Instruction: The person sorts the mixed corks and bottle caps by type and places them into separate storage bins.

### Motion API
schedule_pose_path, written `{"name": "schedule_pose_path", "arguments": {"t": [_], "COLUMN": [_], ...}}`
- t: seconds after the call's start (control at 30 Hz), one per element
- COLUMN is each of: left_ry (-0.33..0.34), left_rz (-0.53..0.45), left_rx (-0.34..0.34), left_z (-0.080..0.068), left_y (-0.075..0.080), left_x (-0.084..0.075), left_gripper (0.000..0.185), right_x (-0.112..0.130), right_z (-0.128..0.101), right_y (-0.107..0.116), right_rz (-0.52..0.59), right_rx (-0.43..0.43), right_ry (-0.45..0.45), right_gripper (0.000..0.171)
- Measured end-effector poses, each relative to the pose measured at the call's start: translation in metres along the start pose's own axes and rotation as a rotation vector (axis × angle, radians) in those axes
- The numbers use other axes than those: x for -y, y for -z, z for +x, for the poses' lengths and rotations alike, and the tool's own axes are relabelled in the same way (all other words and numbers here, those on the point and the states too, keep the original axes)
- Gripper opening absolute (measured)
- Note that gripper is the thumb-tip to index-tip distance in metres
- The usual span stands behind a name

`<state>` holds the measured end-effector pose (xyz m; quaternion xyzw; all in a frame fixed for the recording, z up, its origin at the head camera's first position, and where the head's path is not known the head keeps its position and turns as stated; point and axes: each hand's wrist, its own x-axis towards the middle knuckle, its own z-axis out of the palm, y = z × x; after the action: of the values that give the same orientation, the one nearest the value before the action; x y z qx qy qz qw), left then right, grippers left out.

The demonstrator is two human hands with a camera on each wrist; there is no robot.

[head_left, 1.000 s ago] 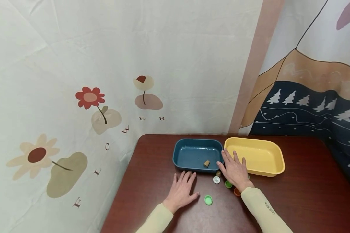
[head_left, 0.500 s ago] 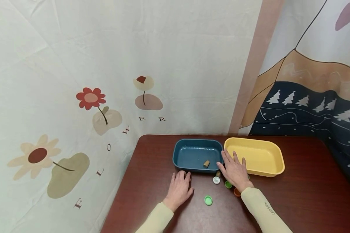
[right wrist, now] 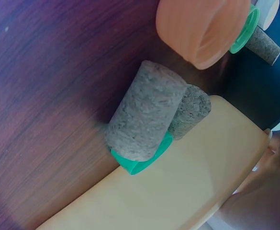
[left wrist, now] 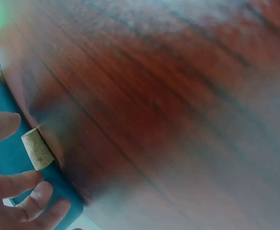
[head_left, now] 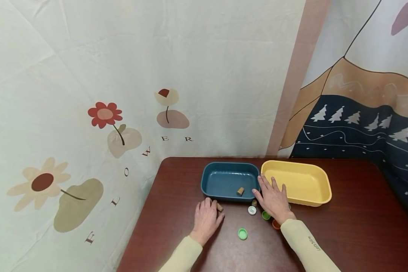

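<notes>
Dark red-brown wooden table [head_left: 343, 234] stands against printed fabric walls. On it the left hand [head_left: 206, 220] pinches one small cylindrical cork [head_left: 219, 207] between thumb and curled fingers, just before the teal plastic tray [head_left: 210, 179], which holds one more cork [head_left: 240, 191]. The right hand [head_left: 274, 199] lies flat with straight fingers, touching the yellow plastic tray [head_left: 317, 177]. Four bottle caps show nearby: two green [head_left: 243, 234], one white [head_left: 252, 210], one orange [head_left: 276, 224].

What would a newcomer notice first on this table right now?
Two plastic trays sit side by side at the back of the dark wooden table: a blue tray holding one cork, and a yellow tray. In front, the left hand pinches a small brown cork, while the right hand rests flat among scattered plastic bottle caps.
</notes>
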<state>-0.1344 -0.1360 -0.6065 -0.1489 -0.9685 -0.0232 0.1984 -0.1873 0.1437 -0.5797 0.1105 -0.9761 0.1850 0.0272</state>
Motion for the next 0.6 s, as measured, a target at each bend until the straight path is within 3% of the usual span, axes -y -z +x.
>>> {"name": "schedule_pose_path", "arguments": {"t": [0.17,0.6], "left_ry": [0.049,0.075], "left_rz": [0.007,0.030], "left_rx": [0.007,0.043], "left_z": [0.0008,-0.0018], "left_y": [-0.0036,-0.0045], "left_x": [0.0001,-0.0006], "left_gripper": [0.046,0.031], "right_x": [-0.0005,-0.0019], "right_z": [0.0001,0.0014], "right_y": [-0.0006,-0.0025], "right_rz": [0.003,0.007], "right_rx": [0.000,-0.001], "right_ry": [-0.005,-0.009], "right_gripper": [0.071,0.071]}}
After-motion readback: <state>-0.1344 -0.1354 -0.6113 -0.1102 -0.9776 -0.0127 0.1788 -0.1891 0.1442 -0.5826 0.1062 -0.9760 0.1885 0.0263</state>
